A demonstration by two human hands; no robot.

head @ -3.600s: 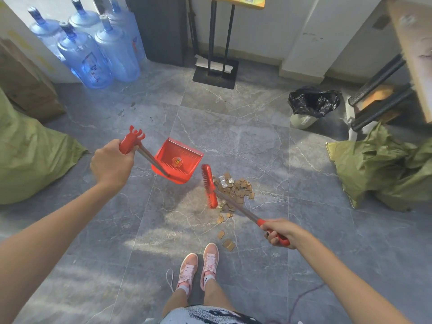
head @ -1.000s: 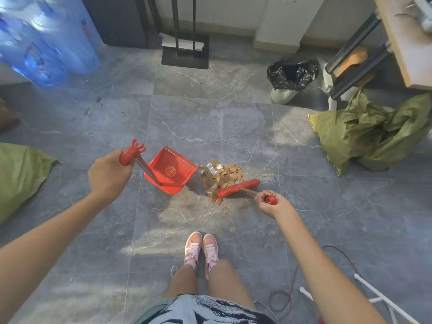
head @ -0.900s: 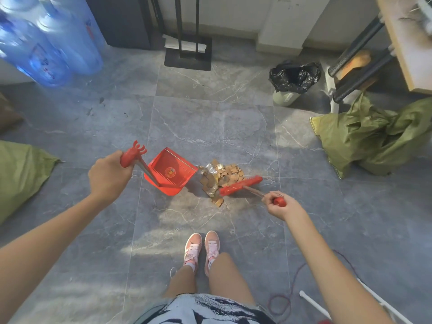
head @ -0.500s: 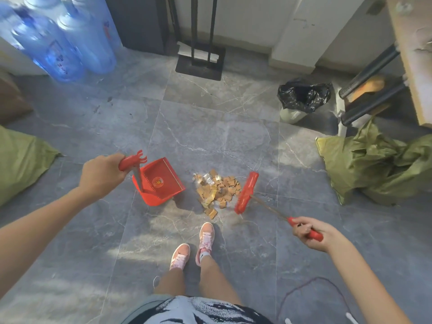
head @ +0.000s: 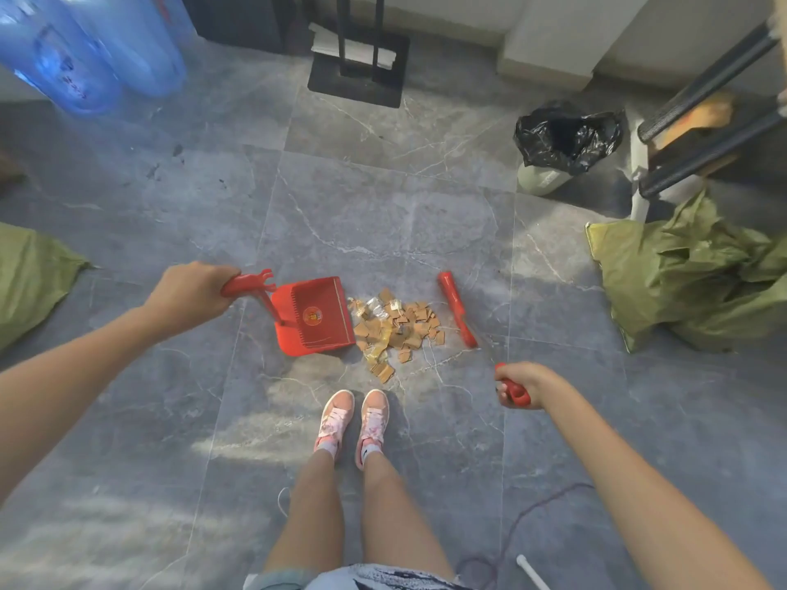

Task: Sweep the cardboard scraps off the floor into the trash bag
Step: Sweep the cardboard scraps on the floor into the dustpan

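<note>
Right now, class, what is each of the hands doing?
The left hand grips the handle of the dustpan.
The right hand grips the handle of the broom.

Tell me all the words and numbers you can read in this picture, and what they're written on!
No words or numbers here can be read.
Dustpan: a round yellow badge in the middle, too small to read.
Water jug: some red printing, too blurred to read.
Broom: no writing shows on it.
</note>
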